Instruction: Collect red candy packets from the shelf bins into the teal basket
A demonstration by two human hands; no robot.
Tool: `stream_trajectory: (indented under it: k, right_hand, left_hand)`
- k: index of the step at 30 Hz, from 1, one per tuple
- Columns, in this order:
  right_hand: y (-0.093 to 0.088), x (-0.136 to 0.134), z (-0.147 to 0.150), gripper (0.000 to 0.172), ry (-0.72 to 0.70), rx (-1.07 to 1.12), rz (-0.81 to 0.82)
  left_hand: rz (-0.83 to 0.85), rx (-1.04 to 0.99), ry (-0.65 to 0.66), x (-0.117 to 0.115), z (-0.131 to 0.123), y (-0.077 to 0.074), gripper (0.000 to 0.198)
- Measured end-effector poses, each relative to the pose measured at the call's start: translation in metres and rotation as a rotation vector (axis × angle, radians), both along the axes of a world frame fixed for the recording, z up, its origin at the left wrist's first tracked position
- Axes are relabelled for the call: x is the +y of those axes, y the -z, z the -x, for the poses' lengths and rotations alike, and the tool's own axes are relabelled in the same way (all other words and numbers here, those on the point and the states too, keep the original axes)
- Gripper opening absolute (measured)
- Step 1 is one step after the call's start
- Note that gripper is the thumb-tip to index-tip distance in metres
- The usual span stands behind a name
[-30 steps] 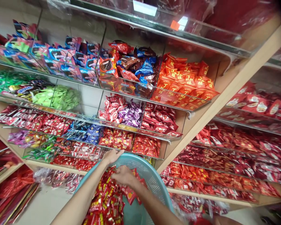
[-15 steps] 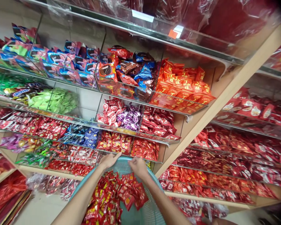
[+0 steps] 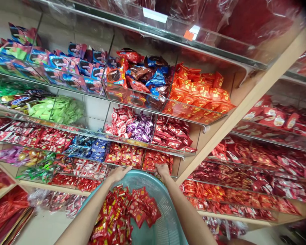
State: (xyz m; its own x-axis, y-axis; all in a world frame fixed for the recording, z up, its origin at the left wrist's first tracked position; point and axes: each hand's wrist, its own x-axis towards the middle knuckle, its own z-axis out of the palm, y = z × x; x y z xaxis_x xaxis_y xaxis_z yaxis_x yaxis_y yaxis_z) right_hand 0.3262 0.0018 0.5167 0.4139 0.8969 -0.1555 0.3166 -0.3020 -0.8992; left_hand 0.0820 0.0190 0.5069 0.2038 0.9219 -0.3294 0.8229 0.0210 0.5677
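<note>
A teal plastic mesh basket (image 3: 153, 180) sits just below the shelf front, holding a heap of small red and yellow packets (image 3: 119, 214). My left hand (image 3: 118, 174) lies open at the basket's far rim, next to the front of the lowest acrylic bins. My right hand (image 3: 162, 170) reaches past the rim to a bin of red-and-gold packets (image 3: 158, 161). Its fingertips are hidden at the bin's front edge, so I cannot tell whether they hold a packet.
Tiered transparent acrylic bins (image 3: 132, 136) of wrapped snacks and sweets fill the wooden shelving (image 3: 214, 136) ahead and to the right. A Snickers-labelled pile (image 3: 15, 100) lies at the left. Bagged red goods (image 3: 53, 200) stand low on the left, beside a pale floor (image 3: 43, 228).
My right hand has moved from over the packets in the basket, forward and right to the shelf bin. More of the basket's mesh now shows. My left hand stays near the rim.
</note>
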Motion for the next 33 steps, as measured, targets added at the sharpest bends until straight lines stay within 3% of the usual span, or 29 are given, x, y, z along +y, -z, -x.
stream_trajectory:
  k: [5,9,11,13,17,21,26,33]
  right_hand:
    - [-0.004,-0.005,-0.002,0.019,0.014,0.174,-0.033]
    - [-0.016,-0.023,-0.014,0.028,-0.008,0.227,-0.137]
    - [-0.026,-0.038,-0.023,0.033,-0.077,0.235,-0.171]
    - [-0.035,-0.056,-0.031,0.035,-0.249,0.233,-0.159]
    - [-0.044,-0.086,-0.040,0.033,-0.749,0.137,0.148]
    - [-0.029,-0.100,-0.035,0.017,-1.071,-0.071,0.509]
    - [-0.006,-0.106,-0.023,0.007,-1.138,-0.262,0.711]
    - [-0.002,-0.114,-0.018,0.010,-1.115,-0.488,0.724]
  left_hand:
    - [0.009,0.016,-0.009,0.001,0.001,-0.001,0.083]
    - [0.004,0.021,0.007,0.005,0.000,0.001,0.078]
    - [-0.001,0.026,0.015,0.005,-0.001,0.001,0.078]
    - [0.003,0.033,0.018,0.005,-0.001,0.001,0.078]
    - [-0.002,0.035,0.018,0.003,-0.001,-0.001,0.077]
    - [-0.007,0.040,0.028,0.001,-0.002,-0.002,0.073]
    - [-0.005,0.032,0.003,0.000,-0.004,-0.003,0.073]
    - [0.004,0.046,0.003,0.001,-0.004,0.000,0.078]
